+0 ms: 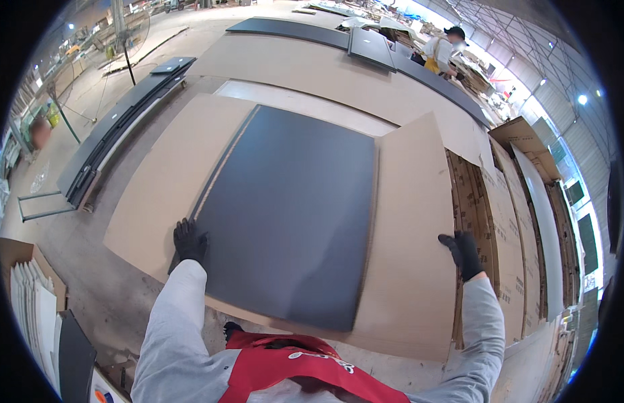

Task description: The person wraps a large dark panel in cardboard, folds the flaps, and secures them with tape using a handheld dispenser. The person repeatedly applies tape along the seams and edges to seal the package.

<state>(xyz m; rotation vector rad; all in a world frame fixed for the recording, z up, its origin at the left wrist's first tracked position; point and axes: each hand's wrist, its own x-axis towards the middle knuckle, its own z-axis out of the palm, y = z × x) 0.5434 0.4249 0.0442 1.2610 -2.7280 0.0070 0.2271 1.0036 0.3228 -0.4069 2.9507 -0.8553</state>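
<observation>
A large dark grey panel [291, 211] lies on a cardboard sheet [161, 166] in front of me. Along its left side a narrow dark strip shows, with a light brown line between it and the panel's face. My left hand [190, 242], in a black glove, rests on this left edge near the front corner, thumb apart from the fingers. At right, the cardboard's side flap [412, 237] stands out beyond the panel. My gloved right hand [464, 254] is at the flap's outer edge, its thumb over the near face; the other fingers are partly hidden.
Printed cardboard stacks [508, 242] stand close on my right. Dark panels lie on a low rack [125, 126] at left. More panels [291, 32] lie on cardboard at the back, where a co-worker [440, 53] bends over. White sheets [35, 302] stand in a box at lower left.
</observation>
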